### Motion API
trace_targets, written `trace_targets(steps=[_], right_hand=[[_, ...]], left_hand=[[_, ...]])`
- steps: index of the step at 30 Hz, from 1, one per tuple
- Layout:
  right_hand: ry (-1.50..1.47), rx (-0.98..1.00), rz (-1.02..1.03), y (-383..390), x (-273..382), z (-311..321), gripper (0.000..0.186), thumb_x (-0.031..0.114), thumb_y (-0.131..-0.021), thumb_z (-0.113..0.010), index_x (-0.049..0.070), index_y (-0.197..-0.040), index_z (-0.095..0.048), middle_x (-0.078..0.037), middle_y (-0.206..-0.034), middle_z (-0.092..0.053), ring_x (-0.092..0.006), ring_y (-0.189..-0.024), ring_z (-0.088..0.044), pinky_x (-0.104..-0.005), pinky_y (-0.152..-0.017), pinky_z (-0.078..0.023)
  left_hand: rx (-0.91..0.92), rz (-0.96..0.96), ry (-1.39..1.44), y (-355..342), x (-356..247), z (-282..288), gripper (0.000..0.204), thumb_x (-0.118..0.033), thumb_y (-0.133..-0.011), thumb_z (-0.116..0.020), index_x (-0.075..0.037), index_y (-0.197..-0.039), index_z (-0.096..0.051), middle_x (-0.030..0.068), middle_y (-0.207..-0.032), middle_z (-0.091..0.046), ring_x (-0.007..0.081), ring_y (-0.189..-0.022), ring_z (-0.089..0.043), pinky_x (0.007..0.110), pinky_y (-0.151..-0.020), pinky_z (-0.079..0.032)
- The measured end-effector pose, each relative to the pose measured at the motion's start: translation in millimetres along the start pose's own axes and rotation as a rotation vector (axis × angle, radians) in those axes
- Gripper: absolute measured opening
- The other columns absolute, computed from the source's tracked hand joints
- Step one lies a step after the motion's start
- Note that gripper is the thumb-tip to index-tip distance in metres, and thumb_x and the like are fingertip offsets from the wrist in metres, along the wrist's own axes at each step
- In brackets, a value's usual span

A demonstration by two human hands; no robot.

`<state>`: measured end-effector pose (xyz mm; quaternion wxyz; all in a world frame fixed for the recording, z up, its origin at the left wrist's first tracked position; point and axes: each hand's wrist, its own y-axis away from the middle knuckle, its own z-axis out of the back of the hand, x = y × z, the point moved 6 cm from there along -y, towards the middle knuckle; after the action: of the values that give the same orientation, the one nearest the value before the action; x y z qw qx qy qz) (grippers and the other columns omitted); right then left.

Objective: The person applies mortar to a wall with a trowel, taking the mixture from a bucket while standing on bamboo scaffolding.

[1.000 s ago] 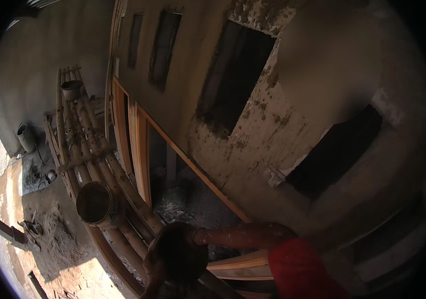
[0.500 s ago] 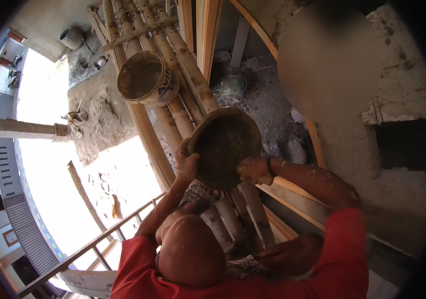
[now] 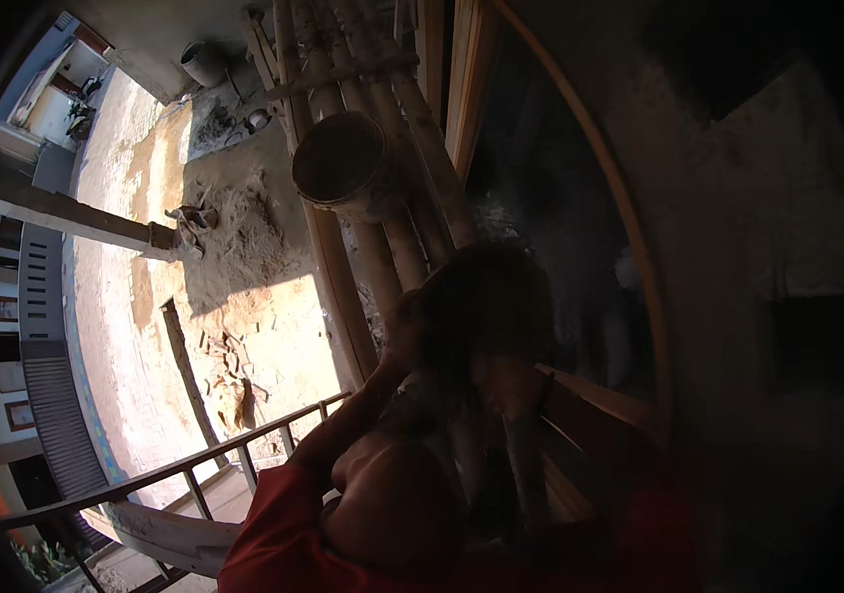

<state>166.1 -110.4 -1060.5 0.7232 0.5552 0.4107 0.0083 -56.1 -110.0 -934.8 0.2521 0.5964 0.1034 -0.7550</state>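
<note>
A dark round basin (image 3: 493, 301) is in front of me above a platform of poles (image 3: 404, 242), its inside lost in shadow. My left hand (image 3: 404, 334) is closed around the left side of its rim. Against the near right part of the basin rests my right hand (image 3: 511, 385), its fingers curled. Deep shade hides whatever those fingers grip. Beyond the basin, a mortar-stained bucket (image 3: 375, 186) stands upright on the poles, apart from both hands.
A metal railing (image 3: 190, 476) runs along my left side. Below lie a sand heap (image 3: 244, 222) and sunlit ground with broken pieces (image 3: 229, 381). Another bucket (image 3: 203, 64) stands far off. A curved-looking wooden frame edge (image 3: 630, 212) and a shaded wall (image 3: 748, 237) are to the right.
The picture has become much darker. The view has turned, so the bucket, basin and both hands appear farther right and slightly lower. Both hands remain at the basin.
</note>
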Motion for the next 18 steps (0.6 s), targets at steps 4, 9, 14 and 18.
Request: trace_targets(steps=[4, 9, 14, 18], right_hand=[[-0.302, -0.382, 0.214, -5.0, 5.9, 4.8, 0.022, 0.026, -0.095, -0.051, 0.010, -0.108, -0.056, -0.005, -0.093, -0.057, -0.0176, -0.079, -0.057, -0.0363, -0.070, -0.049], [1.201, 1.070, -0.137, 12.4, -10.4, -4.8, 0.024, 0.029, -0.098, -0.048, 0.010, -0.113, -0.054, -0.003, -0.091, -0.056, -0.0167, -0.078, -0.055, -0.0358, -0.070, -0.048], [1.159, 1.046, -0.101, 36.0, -33.1, -23.5, 0.030, 0.031, -0.100, -0.045, 0.006, -0.114, -0.055, -0.003, -0.096, -0.057, -0.0172, -0.080, -0.056, -0.0343, -0.071, -0.048], [1.547, 0.823, 0.598, 74.1, -35.3, -42.1, 0.027, 0.027, -0.098, -0.048, 0.006, -0.111, -0.056, -0.005, -0.095, -0.060, -0.0191, -0.079, -0.058, -0.0358, -0.070, -0.049]], left_hand=[[-0.043, -0.047, 0.089, -2.5, 25.3, -5.0, 0.043, -0.003, -0.079, -0.053, 0.004, -0.121, -0.057, 0.0148, -0.109, -0.065, 0.0238, -0.105, -0.061, 0.033, -0.095, -0.046], [0.067, 0.010, 0.209, -6.7, 33.9, -6.6, 0.046, -0.008, -0.081, -0.052, 0.002, -0.126, -0.053, 0.0209, -0.122, -0.058, 0.0332, -0.116, -0.055, 0.038, -0.100, -0.043], [0.026, 0.125, 0.122, -23.4, 30.5, -6.6, 0.055, -0.004, -0.072, -0.054, 0.001, -0.127, -0.052, 0.0177, -0.115, -0.060, 0.0265, -0.112, -0.057, 0.034, -0.094, -0.045], [0.044, 0.058, 0.215, -20.4, 43.2, -6.4, 0.057, 0.002, -0.069, -0.049, 0.000, -0.127, -0.052, 0.0142, -0.114, -0.061, 0.0233, -0.110, -0.057, 0.031, -0.093, -0.045]])
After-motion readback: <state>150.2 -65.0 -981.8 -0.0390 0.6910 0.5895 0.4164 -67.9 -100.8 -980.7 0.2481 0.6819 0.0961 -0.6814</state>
